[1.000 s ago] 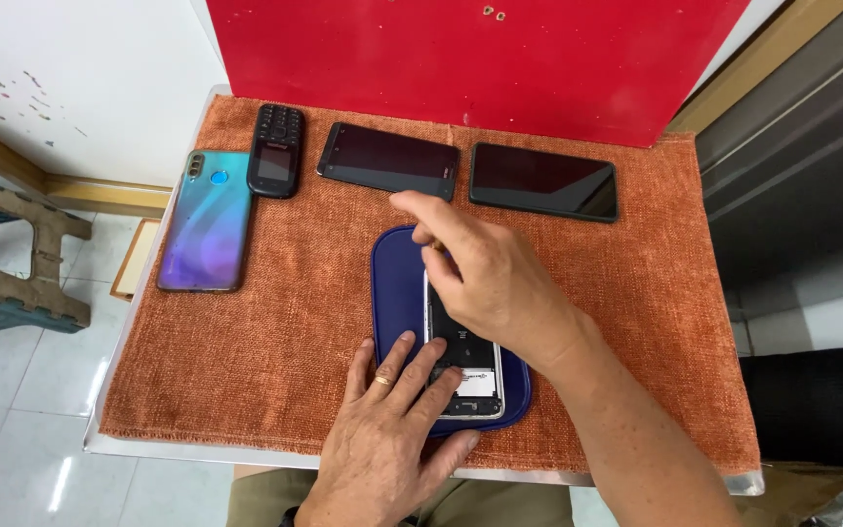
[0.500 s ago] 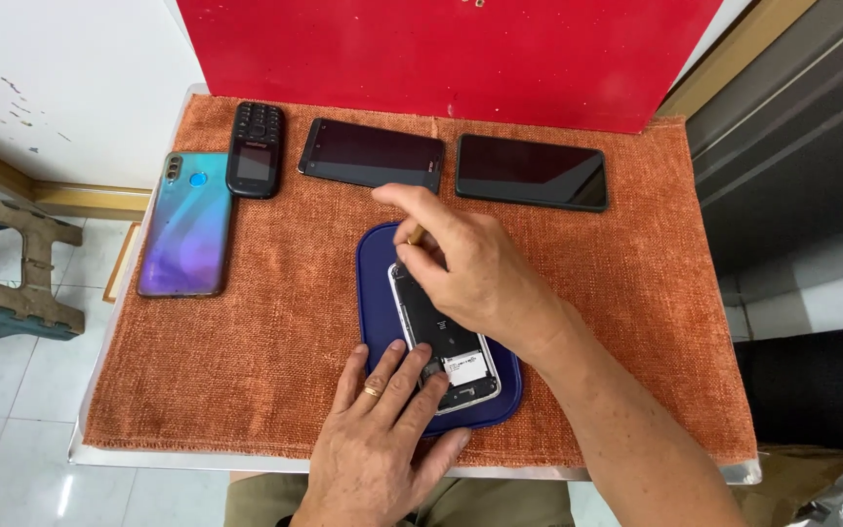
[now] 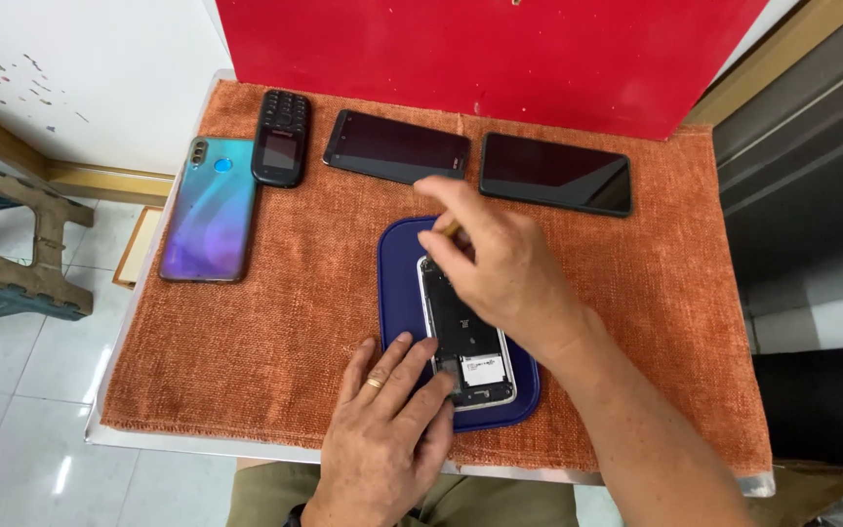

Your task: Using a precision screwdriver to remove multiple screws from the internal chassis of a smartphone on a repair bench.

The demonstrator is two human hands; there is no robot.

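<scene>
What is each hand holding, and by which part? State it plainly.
Left hand presses flat on the lower end of the opened phone. Right hand pinches a small tool near its top; its kind cannot be told.

Left hand (image 3: 387,429) lies flat with fingers spread; right hand (image 3: 500,268) hovers, fingertips pinched.

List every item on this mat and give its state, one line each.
Opened phone: back cover off, insides exposed, lying on the blue pad.
Left hand: fingers pressing the opened phone's lower end.
Right hand: pinching a small tool over the phone's upper end.
Gradient blue phone: lying back up.
Keypad phone: face up, screen dark.
Two black smartphones: face up, screens dark.
</scene>
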